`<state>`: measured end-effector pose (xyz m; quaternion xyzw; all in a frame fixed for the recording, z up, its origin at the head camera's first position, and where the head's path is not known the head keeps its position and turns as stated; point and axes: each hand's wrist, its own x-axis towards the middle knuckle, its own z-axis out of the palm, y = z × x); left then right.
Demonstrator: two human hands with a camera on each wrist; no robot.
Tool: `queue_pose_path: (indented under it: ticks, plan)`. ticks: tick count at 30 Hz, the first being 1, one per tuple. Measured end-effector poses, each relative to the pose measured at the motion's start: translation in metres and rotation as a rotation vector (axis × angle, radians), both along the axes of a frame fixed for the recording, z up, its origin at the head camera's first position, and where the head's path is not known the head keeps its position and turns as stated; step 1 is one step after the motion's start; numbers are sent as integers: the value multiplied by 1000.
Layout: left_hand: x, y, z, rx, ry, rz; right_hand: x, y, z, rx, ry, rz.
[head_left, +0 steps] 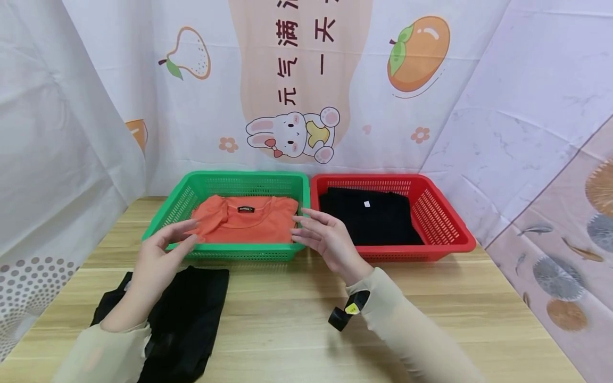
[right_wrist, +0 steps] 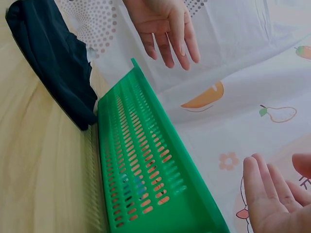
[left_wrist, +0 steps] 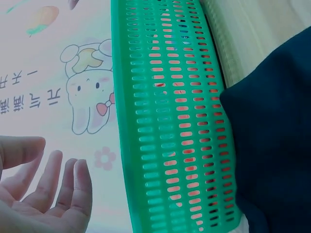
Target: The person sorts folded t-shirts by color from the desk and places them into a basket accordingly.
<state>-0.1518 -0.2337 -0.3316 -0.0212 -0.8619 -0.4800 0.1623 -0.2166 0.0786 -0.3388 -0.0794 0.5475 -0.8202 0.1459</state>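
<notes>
An orange T-shirt [head_left: 258, 226] with a dark neck label lies folded in the green basket [head_left: 225, 247]. My left hand [head_left: 158, 260] hovers at the basket's front left corner, fingers loosely bent and holding nothing. Over the front right corner is my right hand [head_left: 330, 242], fingers extended and nothing in its grasp. In the right wrist view both the left hand [right_wrist: 167, 29] and the right hand [right_wrist: 277, 206] show above the green rim. A black folded garment [head_left: 191, 314] lies on the table below my left hand, partly hidden by the forearm.
To the right of the green basket stands a red basket [head_left: 445, 248], holding a folded black garment [head_left: 373, 223] with a small white tag. The wooden table [head_left: 287, 330] carries both baskets. A printed white curtain [head_left: 201, 127] hangs right behind them.
</notes>
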Motion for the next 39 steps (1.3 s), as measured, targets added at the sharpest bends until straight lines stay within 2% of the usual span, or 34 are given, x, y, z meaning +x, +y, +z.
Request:
queue_pose_path:
  ticks: [6,15,21,27,31,36,39]
  plan:
    - [13,-9,-6,2,-30,27,8,-5,-8,-39,-14,26]
    - [25,-25,-13,-7,-83,5,24,-19,-20,-91,-38,69]
    - [31,-35,-22,-7,-174,-13,35,-31,-27,-124,-64,93]
    - [36,-43,-36,-15,-239,1,45,-41,-35,-139,-94,115]
    - [40,-48,-45,-13,-313,3,48,-49,-41,-140,-118,132]
    - [43,-52,-54,-49,-379,-10,54,-59,-52,-122,-151,142]
    - [45,-54,-56,-71,-396,-15,58,-65,-57,-120,-174,140]
